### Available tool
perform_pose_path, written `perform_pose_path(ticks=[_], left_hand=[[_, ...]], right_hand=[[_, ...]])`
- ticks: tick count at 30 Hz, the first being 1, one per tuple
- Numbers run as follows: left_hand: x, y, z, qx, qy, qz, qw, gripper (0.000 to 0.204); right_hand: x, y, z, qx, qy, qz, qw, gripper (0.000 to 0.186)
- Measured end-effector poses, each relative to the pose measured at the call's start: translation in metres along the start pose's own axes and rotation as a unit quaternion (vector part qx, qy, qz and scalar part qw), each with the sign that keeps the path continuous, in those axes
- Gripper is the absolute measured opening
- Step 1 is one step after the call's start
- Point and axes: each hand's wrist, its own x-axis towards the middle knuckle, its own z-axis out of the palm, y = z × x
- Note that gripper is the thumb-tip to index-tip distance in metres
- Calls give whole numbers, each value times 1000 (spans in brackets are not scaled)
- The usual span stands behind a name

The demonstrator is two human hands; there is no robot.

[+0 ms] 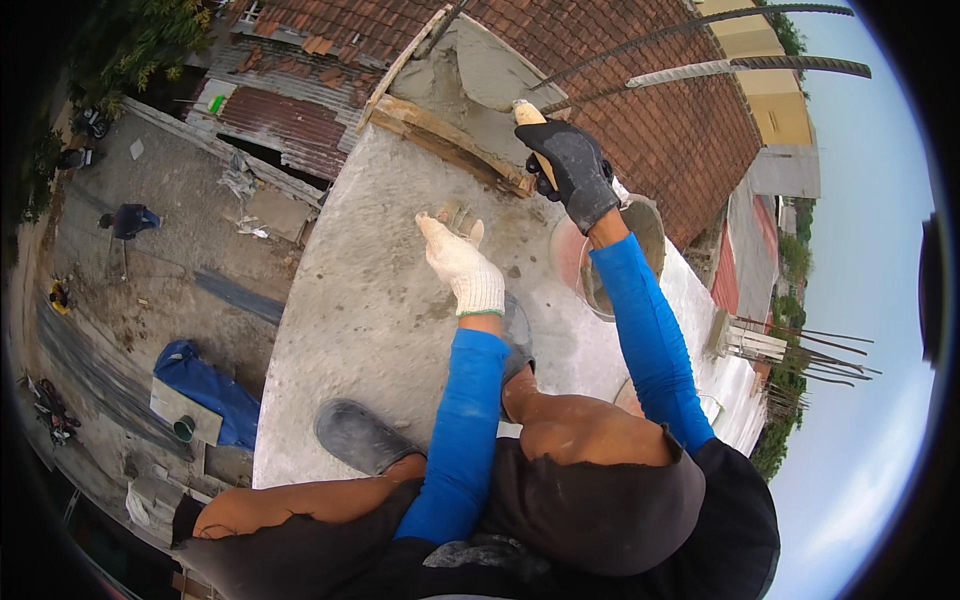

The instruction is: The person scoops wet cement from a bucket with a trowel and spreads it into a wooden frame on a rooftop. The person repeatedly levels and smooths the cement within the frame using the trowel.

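My left hand (460, 262), in a white knit glove, hangs above the rough concrete ledge (340, 250), fingers loosely bent and apart, holding nothing visible. My right hand (582, 178), in a dark glove, grips a pale wooden tool handle (530, 122); the tool's head is largely hidden. Ahead of both hands a worn wooden board (450, 140) edges a patch of grey mortar (490, 70). A round bucket (632, 280) with grey residue stands just right of my hands, below the right wrist.
Steel rebar (800, 64) juts across the upper right, with more bars farther right. The ledge drops at left to ground with two people (135, 220), motorbikes and a blue tarp (205, 385). Tiled roofs (650, 150) lie beyond. My booted feet (365, 435) rest on the ledge.
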Motion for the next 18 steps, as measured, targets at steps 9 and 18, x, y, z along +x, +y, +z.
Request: perform_pose_path(ticks=[9,18], left_hand=[[-3,-7,1,10,1,3,1000,55],[-9,-9,5,22,14,13,1000,54]], right_hand=[[27,-8,4,-312,-6,-66,948,27],[47,50,-9,-105,-68,-247,961,27]])
